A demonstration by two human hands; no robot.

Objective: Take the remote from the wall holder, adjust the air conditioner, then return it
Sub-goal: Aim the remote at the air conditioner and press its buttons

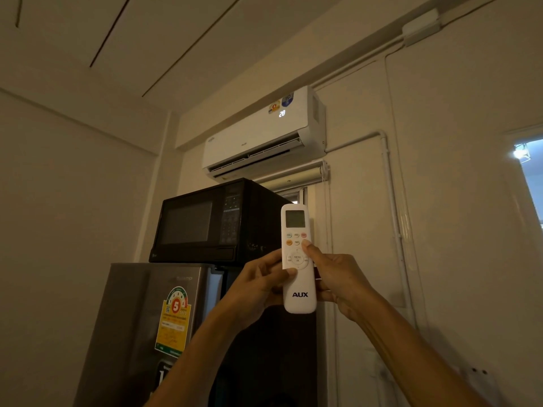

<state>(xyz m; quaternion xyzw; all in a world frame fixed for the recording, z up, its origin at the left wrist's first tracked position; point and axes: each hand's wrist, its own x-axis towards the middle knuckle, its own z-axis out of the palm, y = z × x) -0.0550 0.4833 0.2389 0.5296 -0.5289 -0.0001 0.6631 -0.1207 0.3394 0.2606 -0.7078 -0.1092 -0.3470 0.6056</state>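
A white AUX remote (298,284) is held upright in front of me, its small screen pointing up toward the air conditioner (258,136). My left hand (258,283) grips its left edge, thumb on the lower keypad. My right hand (338,277) grips the right edge, with its thumb resting on the buttons above the round menu pad. The white wall unit hangs high on the wall, flap open, with lit digits on its front. A white holder-like fitting (479,377) shows at the lower right wall; what it is I cannot tell for sure.
A black microwave (211,221) stands on a grey fridge (147,333) with a yellow energy label, left of my hands. White pipes (393,207) run down the wall at right. A rolled blind (293,179) sits under the unit. A bright window (531,171) is at the right edge.
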